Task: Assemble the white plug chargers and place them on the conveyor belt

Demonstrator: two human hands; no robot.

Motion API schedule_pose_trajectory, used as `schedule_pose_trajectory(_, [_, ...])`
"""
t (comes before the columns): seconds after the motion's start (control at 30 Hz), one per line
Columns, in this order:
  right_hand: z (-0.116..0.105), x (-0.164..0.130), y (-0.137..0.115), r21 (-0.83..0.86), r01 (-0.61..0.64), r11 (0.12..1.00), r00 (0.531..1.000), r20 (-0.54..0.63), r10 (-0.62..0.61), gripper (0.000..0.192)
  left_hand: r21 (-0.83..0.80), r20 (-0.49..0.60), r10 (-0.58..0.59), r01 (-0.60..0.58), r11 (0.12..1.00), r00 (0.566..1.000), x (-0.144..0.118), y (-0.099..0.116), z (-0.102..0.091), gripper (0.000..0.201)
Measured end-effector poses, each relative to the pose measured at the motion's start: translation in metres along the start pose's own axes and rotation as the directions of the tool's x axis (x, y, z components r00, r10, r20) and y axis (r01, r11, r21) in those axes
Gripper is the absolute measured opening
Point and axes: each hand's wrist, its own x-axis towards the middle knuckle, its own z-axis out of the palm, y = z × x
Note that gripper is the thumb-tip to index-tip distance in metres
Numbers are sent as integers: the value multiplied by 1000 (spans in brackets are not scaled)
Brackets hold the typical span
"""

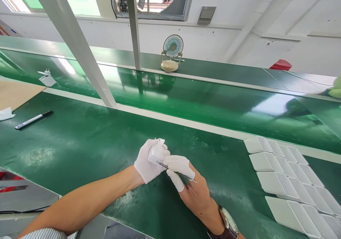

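Gently steady the tool (163, 165) pinched in the right hand (190, 182) against the case (155, 155) cupped in the left hand (147, 169).

On our surface (87, 143) the pen (33, 120) lies at the left, and a flat sheet (18, 93) behind it, at the far edge. To the right we see rows of parts (289, 185), reaching to the far edge. Between pen and parts, the case (155, 156) lies in our left hand (145, 166). Behind the far edge is the belt (186, 100), with an adapter (47, 80) on its left part; behind it, a fan (169, 65).
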Motion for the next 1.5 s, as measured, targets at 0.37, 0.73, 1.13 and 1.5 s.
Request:
schedule_pose_trajectory(0.37, [3,-4,1,-5,21,1000,999,44,-20,34,1,-8,49,-49,999,999,3,-4,-3,19])
schedule_pose_trajectory(0.73, [3,-10,2,24,-86,996,994,62,85,33,36,-84,128,-125,992,988,-1,-11,0,17])
schedule_pose_trajectory(1.13, [4,-3,9,59,-99,993,994,51,96,30,58,-120,172,-166,984,978,-1,-8,9,15])
schedule_pose_trajectory(1.5, [2,-4,15,161,-144,976,962,-207,177,22,-9,25,158,-157,988,987,-2,14,7,34])
